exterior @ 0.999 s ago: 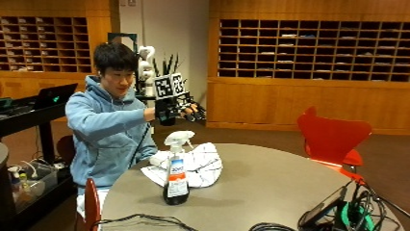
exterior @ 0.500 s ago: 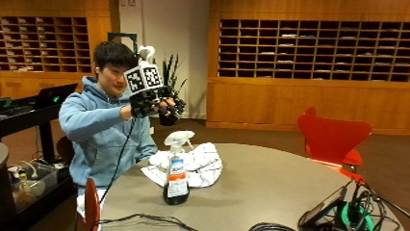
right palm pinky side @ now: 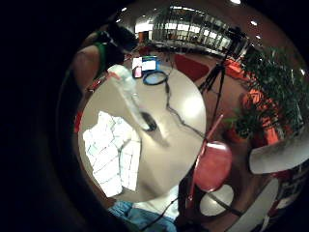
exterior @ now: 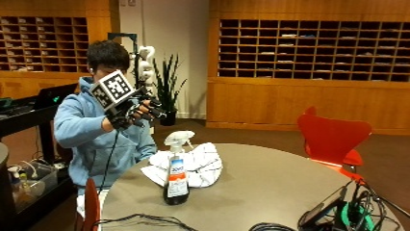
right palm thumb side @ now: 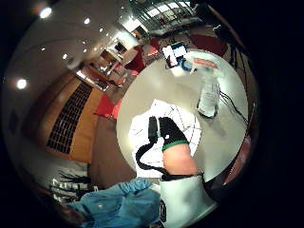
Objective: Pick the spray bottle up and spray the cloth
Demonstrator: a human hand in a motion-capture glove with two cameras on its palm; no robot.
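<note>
A clear spray bottle (exterior: 176,168) with a white trigger head and dark liquid at its base stands upright on the round grey table (exterior: 275,183). Just behind it lies a crumpled white cloth (exterior: 200,163). My gloved right hand (exterior: 137,111) is raised at chest height above the table's far edge, well clear of the bottle, fingers relaxed and holding nothing. The palm views look down from above on the bottle (right palm pinky side: 130,94) (right palm thumb side: 208,92) standing beside the cloth (right palm pinky side: 111,154) (right palm thumb side: 142,128); a gloved thumb (right palm thumb side: 168,133) shows over the cloth.
A red chair (exterior: 333,139) stands at the table's far right. Cables and small devices (exterior: 333,216) crowd the near right edge, with more cable (exterior: 134,222) at the near left. A black cart (exterior: 32,120) stands left of the person.
The raised hand has drawn back toward the person and turned at the wrist. The bottle and cloth have not moved.
</note>
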